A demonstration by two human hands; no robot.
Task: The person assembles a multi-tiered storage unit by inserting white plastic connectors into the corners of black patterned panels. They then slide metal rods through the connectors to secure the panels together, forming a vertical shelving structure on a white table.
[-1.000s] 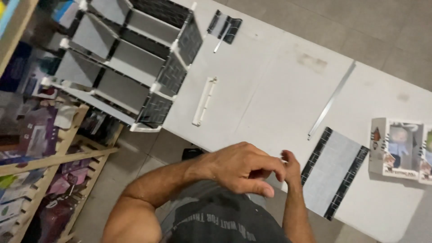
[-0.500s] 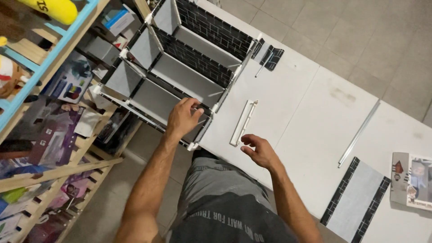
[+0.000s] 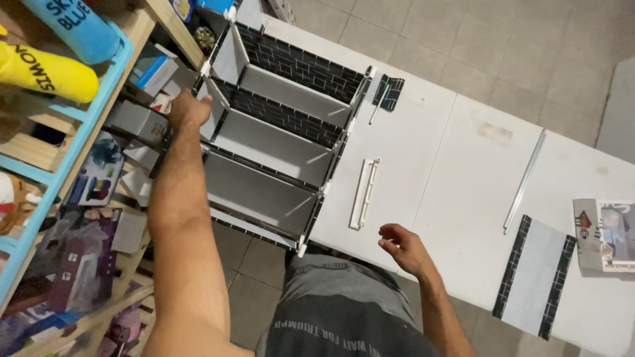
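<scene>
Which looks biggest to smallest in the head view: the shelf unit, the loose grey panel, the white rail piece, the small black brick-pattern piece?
1. Shelf unit, held at its far edge by the left hand.
2. Loose grey panel.
3. White rail piece.
4. Small black brick-pattern piece; it lies farther from the camera, but the gap looks clear.

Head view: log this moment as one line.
left hand: grips far edge of shelf unit | right hand: open, empty, above table edge | nearby: white rail, metal rod, loose panel

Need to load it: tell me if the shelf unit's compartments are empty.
Empty: the shelf unit lies on the table, its grey compartments bare. The left hand grips its far edge.
</scene>
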